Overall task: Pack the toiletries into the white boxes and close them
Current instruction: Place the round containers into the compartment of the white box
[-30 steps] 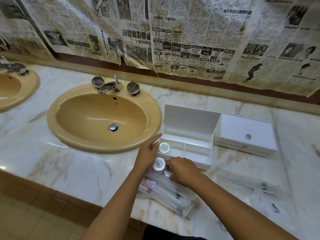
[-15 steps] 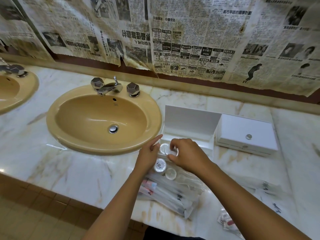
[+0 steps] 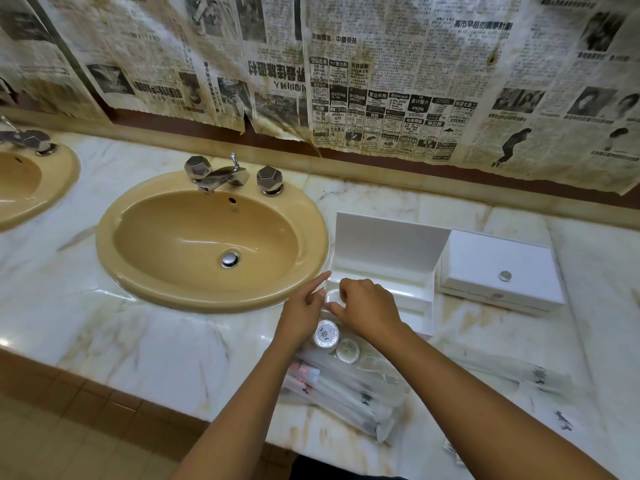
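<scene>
Your right hand point(image 3: 367, 308) pinches a small round wrapped toiletry point(image 3: 333, 297) over the front-left compartment of the open white box point(image 3: 388, 271). Your left hand point(image 3: 304, 306) rests at that box's left corner, index finger straight, holding nothing. Two more round packets point(image 3: 327, 334) and a heap of clear sachets point(image 3: 346, 386) lie just in front of the box; a closed white box point(image 3: 498, 268) sits to its right. Tilt the packet as you release it and it may catch on a divider and block the lid.
</scene>
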Demonstrator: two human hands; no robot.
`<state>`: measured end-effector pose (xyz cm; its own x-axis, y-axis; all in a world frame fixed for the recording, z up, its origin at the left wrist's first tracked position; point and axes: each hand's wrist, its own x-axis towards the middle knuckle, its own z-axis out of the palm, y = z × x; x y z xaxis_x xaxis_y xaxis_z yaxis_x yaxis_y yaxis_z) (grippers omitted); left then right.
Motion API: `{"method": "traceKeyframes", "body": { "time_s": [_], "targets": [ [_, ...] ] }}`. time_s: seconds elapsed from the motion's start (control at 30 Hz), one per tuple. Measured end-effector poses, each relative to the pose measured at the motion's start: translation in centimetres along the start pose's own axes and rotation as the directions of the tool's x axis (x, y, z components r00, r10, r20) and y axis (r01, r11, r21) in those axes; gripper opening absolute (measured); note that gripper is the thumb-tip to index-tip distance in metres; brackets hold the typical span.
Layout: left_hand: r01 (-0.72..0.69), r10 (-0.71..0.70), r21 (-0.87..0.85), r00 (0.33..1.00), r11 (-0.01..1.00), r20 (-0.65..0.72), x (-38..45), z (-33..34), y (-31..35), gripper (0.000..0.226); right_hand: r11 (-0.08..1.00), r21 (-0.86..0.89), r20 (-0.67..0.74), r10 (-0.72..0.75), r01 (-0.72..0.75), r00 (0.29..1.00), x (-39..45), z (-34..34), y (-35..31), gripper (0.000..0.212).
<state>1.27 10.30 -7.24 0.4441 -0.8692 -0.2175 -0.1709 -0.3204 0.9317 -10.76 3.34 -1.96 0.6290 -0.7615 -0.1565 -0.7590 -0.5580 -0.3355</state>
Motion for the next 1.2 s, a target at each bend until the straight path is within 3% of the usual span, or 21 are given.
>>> {"method": "traceKeyframes", "body": {
  "time_s": [0.37,0.6,0.83,1.1,1.2],
  "targets": [
    [-0.030,0.030,0.000,0.999,1.000,0.018,0.1,-0.1,-0.2,0.043,0.991,0.131,-0.018,0.036,-0.033,0.999,-0.8,0.2,0.4,0.028],
    [-0.027,0.027,-0.006,1.000,1.000,0.014,0.1,0.0,-0.1,0.043,0.984,0.169,-0.096,-0.036,0.052,0.995,-2.7,-0.9,0.6,0.024],
    [-0.030,0.030,0.000,1.000,1.000,0.004,0.0,0.0,0.1,0.043,0.991,0.116,0.234,-0.094,0.068,0.968,-4.5,-0.1,2.2,0.017],
    [-0.024,0.024,-0.003,1.000,1.000,-0.012,-0.3,0.1,0.4,0.040,0.991,0.067,0.262,-0.132,0.118,0.956,-4.5,1.6,2.4,0.042],
    [-0.027,0.027,-0.010,1.000,1.000,-0.015,-0.3,0.2,0.5,0.040,0.988,0.046,0.253,-0.155,0.148,0.955,-4.5,2.0,2.3,0.041]
  ]
}}
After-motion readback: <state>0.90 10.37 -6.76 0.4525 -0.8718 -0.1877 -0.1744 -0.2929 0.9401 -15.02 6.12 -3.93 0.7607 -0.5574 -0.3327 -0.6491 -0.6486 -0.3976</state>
